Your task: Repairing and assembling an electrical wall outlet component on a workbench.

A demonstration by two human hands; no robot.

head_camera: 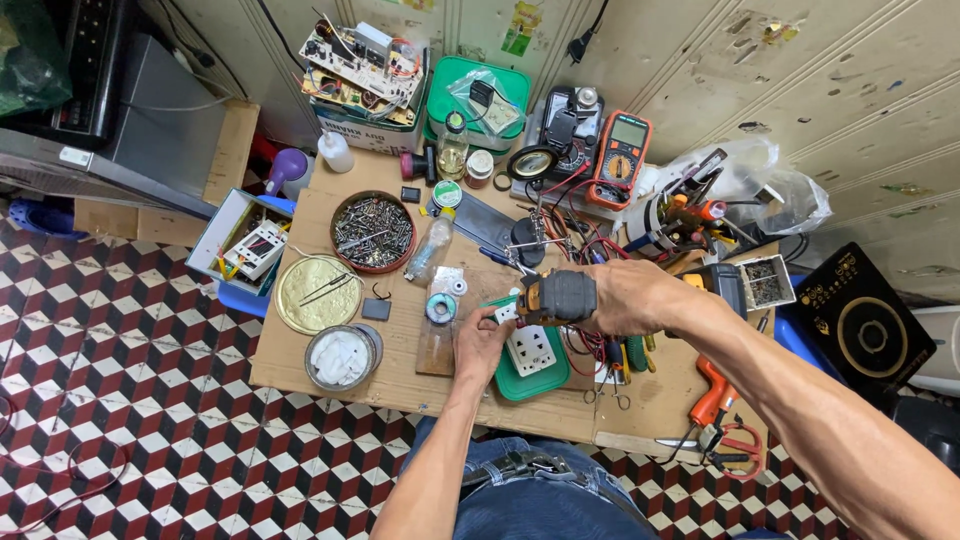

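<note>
My right hand (625, 297) grips a dark, ribbed tool with an orange body (562, 297), held sideways over the middle of the low workbench. Its tip points left at a small white part (506, 313) pinched in the fingers of my left hand (480, 340). Just below both hands lies a white power socket block (531, 349) on a green lid (520, 384). A spool of solder wire (440, 308) sits on a small wooden board (438, 345) left of my left hand.
A round tin of screws (373, 232), a gold lid (318, 293) and a tin of white bits (340, 357) sit at left. Two multimeters (620, 158), circuit boards (362, 62) and a green box (478, 100) line the back wall. Scissors (738, 450) and an orange tool (712, 395) lie at right.
</note>
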